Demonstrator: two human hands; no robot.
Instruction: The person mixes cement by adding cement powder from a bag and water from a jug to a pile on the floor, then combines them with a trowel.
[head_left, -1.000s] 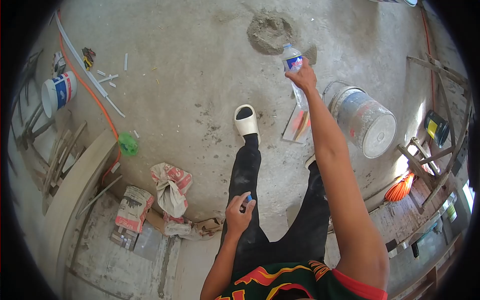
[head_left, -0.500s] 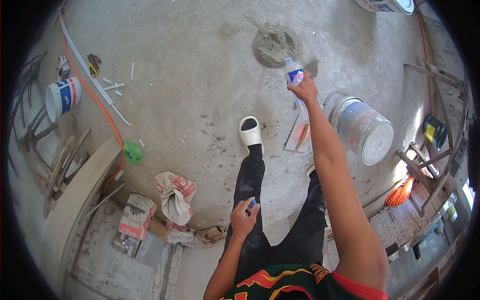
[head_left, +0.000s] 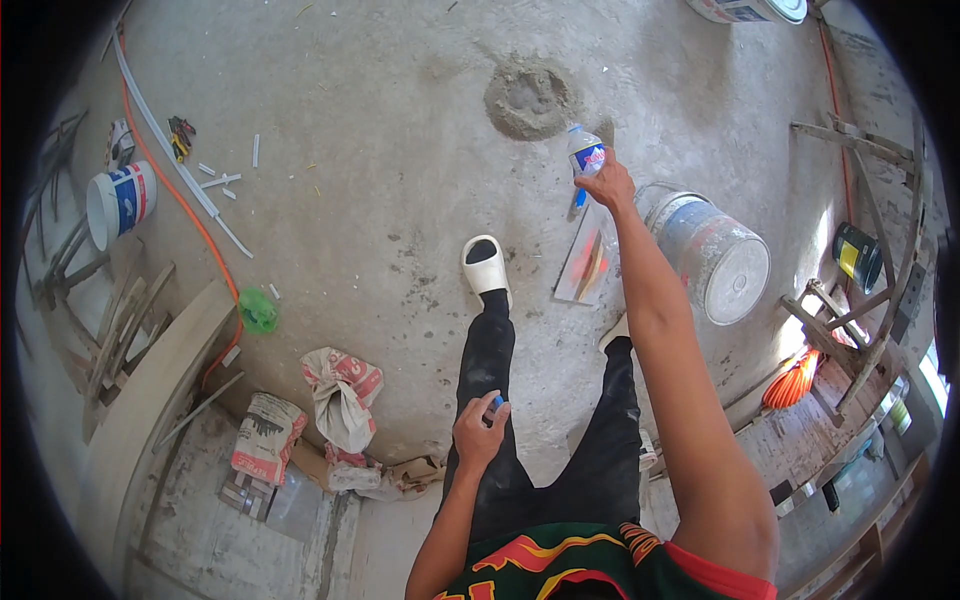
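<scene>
Out in front, my right hand (head_left: pixel 606 186) is closed around a clear plastic bottle (head_left: pixel 586 155) with a blue, white and red label. The bottle's neck points away from me, and no cap shows on it clearly. Just past it on the floor lies a ring-shaped mound of grey sand or mortar mix (head_left: pixel 530 97) with a hollow in the middle. My left hand (head_left: pixel 480 432), close to my left thigh, pinches a small blue bottle cap (head_left: pixel 497 402). Under my right forearm is a flat plastering float (head_left: pixel 585 262) with a wooden handle.
A mortar-stained bucket (head_left: pixel 715 255) lies on its side to the right. Further right are a wooden trestle (head_left: pixel 865 300) and an orange cord bundle (head_left: pixel 792 382). Left are an orange hose (head_left: pixel 190 220), white plastic strips (head_left: pixel 185 150), a white pail (head_left: pixel 122 200) and cement bags (head_left: pixel 343 395).
The floor and the things on it have shifted slightly left in view. My right hand still holds the bottle, now drawn slightly back from the mound. My left hand keeps its pinch.
</scene>
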